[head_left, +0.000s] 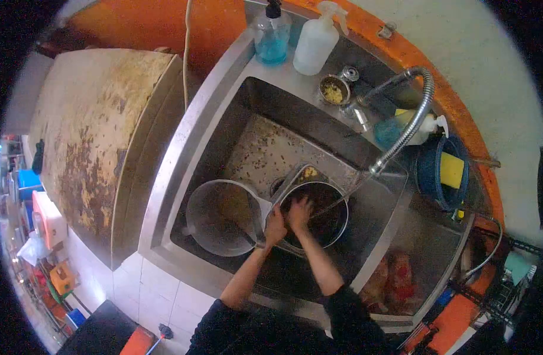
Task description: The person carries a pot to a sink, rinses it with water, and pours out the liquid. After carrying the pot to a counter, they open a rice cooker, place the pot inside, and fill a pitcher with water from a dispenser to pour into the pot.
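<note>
In the sink (262,139), a round pot (346,216) with a bright rim and dark inside stands in front of me. My left hand (275,228) is closed on the near-left rim of this pot. Inside the pot is my right hand (300,214), slightly blurred, fingers stretched out; I make out nothing held in it. A thin stream of water runs from the tap's spout (375,170) into the pot. Just left of my left hand is a larger, pale metal pot (209,216), tilted, with a handle on its near-right side. Behind the pots, a metal container (308,172) holds yellowish bits.
Food scraps lie on the sink floor. Along the back ledge stand a blue soap bottle (271,44), a white spray bottle (314,44) and a strainer cup (334,90). To the right are a blue basket (428,177) with a yellow sponge (451,170) and a second basin with reddish contents (399,275).
</note>
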A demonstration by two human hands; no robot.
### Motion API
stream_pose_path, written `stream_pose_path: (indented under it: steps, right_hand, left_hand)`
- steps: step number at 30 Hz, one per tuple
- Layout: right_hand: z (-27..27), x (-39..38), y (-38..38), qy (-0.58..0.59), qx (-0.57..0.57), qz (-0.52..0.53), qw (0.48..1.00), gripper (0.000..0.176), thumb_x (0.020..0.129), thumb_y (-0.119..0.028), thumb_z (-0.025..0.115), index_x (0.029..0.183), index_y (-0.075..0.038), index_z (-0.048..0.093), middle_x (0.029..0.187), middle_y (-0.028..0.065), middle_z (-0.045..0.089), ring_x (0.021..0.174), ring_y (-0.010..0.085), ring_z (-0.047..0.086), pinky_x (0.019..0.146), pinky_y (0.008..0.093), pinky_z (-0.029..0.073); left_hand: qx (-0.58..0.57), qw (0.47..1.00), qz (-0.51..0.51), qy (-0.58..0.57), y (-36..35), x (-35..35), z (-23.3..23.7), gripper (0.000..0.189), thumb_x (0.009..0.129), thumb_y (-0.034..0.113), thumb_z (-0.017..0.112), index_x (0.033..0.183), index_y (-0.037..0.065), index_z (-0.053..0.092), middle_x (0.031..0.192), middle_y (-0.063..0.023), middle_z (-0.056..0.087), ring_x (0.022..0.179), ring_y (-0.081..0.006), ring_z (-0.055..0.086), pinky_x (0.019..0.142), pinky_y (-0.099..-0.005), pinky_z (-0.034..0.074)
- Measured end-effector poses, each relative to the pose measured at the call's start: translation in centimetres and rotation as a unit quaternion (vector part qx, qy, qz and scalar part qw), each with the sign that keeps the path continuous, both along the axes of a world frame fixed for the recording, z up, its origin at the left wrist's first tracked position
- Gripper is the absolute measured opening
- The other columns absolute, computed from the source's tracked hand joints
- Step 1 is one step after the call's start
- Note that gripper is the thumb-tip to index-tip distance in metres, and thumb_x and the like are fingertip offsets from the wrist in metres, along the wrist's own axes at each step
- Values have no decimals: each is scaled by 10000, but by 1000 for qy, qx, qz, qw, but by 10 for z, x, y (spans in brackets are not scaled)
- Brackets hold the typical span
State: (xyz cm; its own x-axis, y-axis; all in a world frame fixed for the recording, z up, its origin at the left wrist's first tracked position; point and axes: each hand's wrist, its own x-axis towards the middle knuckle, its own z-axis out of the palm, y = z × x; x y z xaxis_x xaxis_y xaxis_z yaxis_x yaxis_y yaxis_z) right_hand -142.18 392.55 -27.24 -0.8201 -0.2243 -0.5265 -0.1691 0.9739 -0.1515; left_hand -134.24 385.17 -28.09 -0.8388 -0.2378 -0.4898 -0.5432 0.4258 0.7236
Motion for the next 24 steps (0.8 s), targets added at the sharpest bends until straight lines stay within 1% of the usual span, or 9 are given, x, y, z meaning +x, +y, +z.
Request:
stream_pose_path:
  steps: [5,7,11,13,14,16,18,20,24]
  right_hand:
    - [9,-54,55,59,168,326,929,438,776,-102,441,1191,-238,408,1282,245,222,1101,405,363,893,455,335]
    - [-6,-63,79,-79,5,94,992,460,761,-174,489,1209,-200,389,1269,226,270,1034,380,443,884,421,356]
    - [-12,-30,99,-56,-80,-116,988,554,728,-293,539,1236,-176,351,1222,216,364,995,360,480,887,388,361]
    - [2,-15,92,-159,-218,-373,888,633,684,-422,552,1220,-134,377,1158,205,447,1005,366,471,867,394,371]
    - [-6,-8,95,-158,-218,-373,888,633,684,-422,552,1220,-134,377,1158,205,447,1005,366,471,867,394,371]
    - [-35,4,98,-173,-131,-127,968,609,689,-460,528,1178,-111,432,1123,195,481,1032,354,455,864,405,357]
    - [-30,15,72,-160,-33,-194,967,581,692,-477,510,1109,-74,488,1109,180,494,1040,350,446,859,403,353]
    - [-31,20,59,-140,-121,-99,978,526,689,-422,530,1086,-78,505,1086,171,509,1050,352,435,864,418,342]
    - [-19,12,19,-17,-79,78,994,411,710,-335,528,1053,-107,541,1068,142,525,1059,365,421,861,461,327]
  left_hand:
    - [-10,1000,-11,17,-4,-4,25,850,582,2,602,1260,-41,92,1144,-359,306,1018,-477,365,839,-465,349]
    - [-50,998,-19,37,3,4,10,835,589,1,595,1256,-49,95,1141,-362,306,1016,-475,368,837,-462,351]
    - [-29,999,-12,-27,0,-4,34,794,611,-3,564,1259,-41,105,1131,-352,323,1017,-467,374,845,-453,348]
    - [7,999,10,-51,-2,-9,37,782,619,-2,552,1265,-18,112,1128,-343,333,1022,-465,373,844,-457,350]
    - [41,996,33,-75,-2,-11,37,770,627,-2,541,1271,5,119,1124,-334,342,1027,-463,371,844,-461,351]
    - [13,997,41,-66,3,-7,31,767,627,-6,535,1274,28,125,1121,-333,347,1025,-465,374,841,-468,350]
    - [-16,997,47,-59,5,0,14,765,627,-10,529,1277,51,131,1117,-332,351,1023,-467,376,839,-476,348]
    - [-38,999,23,19,5,2,-1,766,630,-2,533,1279,66,133,1108,-334,356,1006,-469,389,840,-481,341]
    - [-3,999,42,-9,2,-2,15,804,627,27,564,1284,44,101,1105,-335,359,1005,-474,386,856,-481,329]
